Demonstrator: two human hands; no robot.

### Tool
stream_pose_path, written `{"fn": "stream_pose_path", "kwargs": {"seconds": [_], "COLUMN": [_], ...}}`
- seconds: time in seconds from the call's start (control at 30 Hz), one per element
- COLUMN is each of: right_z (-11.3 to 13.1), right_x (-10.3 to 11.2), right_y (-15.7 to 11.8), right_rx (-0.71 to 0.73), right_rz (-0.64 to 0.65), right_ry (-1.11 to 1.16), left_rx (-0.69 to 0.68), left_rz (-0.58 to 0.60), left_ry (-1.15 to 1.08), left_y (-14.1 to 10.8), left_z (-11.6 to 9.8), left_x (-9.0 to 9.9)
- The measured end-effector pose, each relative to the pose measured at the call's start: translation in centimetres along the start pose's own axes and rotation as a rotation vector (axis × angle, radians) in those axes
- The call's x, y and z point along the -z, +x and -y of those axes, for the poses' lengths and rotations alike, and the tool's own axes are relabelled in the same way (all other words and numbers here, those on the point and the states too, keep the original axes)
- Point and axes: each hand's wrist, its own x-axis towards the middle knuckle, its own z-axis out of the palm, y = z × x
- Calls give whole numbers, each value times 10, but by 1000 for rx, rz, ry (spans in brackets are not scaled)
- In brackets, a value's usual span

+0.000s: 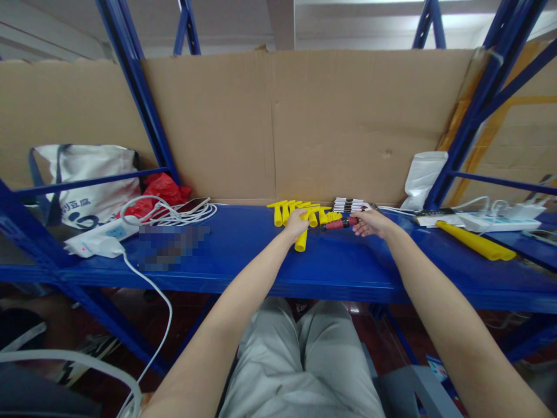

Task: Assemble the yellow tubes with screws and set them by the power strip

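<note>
My left hand [296, 223] is closed around a yellow tube-like piece [300, 242], whose round end points toward me. In my right hand [368, 223] is a red screwdriver [336, 224] with black ends, held by its right end and lying nearly level. Its tip points left, toward the yellow piece; whether they touch I cannot make out. Behind my left hand stand several yellow T-shaped pieces [278, 215] in a row. More small yellow pieces [333, 217] lie just behind the screwdriver. A stack of small white packs with dark bands [347, 204] sits behind my right hand.
The blue shelf top [243, 249] backs onto a cardboard wall [209, 128]. At left are a power strip [102, 235], coiled white cables [187, 216], a red plastic bag [159, 194] and a cloth bag [96, 180]. At right lie long yellow tubes [476, 242] and another power strip [500, 221].
</note>
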Motion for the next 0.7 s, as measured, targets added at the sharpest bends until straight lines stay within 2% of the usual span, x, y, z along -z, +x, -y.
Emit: {"fn": "stream_pose_path", "kwargs": {"seconds": [0.2,0.5,0.6,0.7], "right_z": [-11,-13,-15,-18], "right_x": [-7,-7,-3,7], "right_y": [12,13,17,23], "right_rx": [-91,-62,11,145], "right_rz": [30,5,-66,-239], "right_ry": [-57,-174,-195,-316], "left_rx": [-88,-87,-88,-86], "left_rz": [-83,-151,-158,-146], "left_ry": [146,267,252,235], "left_y": [7,-4,-4,-4], "left_z": [13,6,4,2], "left_x": [-4,-3,-3,-2]}}
